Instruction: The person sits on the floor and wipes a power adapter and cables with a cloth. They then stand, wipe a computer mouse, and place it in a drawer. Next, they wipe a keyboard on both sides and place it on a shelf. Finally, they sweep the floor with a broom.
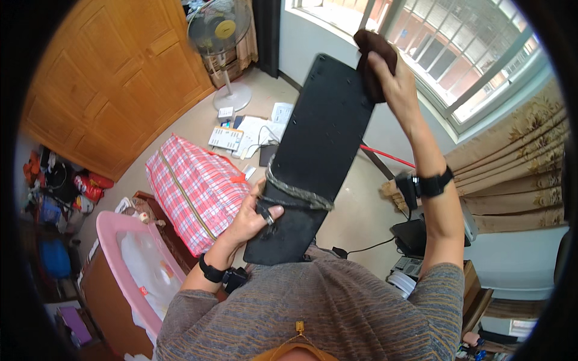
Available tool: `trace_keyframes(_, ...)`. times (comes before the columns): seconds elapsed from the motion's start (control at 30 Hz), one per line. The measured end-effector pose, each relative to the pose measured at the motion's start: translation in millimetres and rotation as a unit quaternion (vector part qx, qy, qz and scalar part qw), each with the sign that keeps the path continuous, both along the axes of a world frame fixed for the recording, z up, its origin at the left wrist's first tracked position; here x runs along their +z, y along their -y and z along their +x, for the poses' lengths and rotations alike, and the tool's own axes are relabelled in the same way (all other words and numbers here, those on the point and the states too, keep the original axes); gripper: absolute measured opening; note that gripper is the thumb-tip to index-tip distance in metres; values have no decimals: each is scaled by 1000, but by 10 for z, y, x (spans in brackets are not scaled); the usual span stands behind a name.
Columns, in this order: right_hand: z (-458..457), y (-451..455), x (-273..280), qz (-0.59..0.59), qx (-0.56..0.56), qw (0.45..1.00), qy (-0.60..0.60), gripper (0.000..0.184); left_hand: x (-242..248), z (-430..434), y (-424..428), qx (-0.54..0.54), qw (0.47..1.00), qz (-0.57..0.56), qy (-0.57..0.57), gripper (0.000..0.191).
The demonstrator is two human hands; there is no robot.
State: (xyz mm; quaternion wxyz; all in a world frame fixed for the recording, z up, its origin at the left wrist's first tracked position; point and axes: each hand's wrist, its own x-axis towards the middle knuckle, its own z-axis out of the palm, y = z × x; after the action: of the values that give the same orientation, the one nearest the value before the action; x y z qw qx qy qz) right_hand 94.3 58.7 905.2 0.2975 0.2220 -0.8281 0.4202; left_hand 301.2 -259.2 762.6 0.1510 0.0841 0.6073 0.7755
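A long flat black panel, with small fasteners dotted over its face, is held up at a slant before my chest. My left hand grips its lower left edge, thumb on the face and a ring on one finger. A grey twisted cord is looped across the panel just above that thumb. In my right hand is a bunched dark brown cloth, pressed to the panel's upper right edge. The far side of the panel is hidden.
A red plaid zip bag stands on the floor at left, beside a pink-rimmed baby bath. Papers and boxes lie beyond the panel, near a pedestal fan. A barred window and a curtain are at right.
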Motion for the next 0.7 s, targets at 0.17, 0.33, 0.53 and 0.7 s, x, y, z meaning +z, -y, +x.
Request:
trace_keyframes(0.17,1061,562,-915,177,183,967,-29,63,-161,-17,47,52,991,106,55,73)
trace_keyframes(0.33,1670,765,-1204,119,252,960,40,71,-206,-37,35,49,998,22,19,74)
trace_keyframes(0.53,489,763,-635,148,-9,983,-111,48,-75,20,-83,-7,998,25,51,79)
trace_keyframes(0.7,1188,1117,-863,224,252,941,-32,66,-141,87,-40,41,995,-13,88,79)
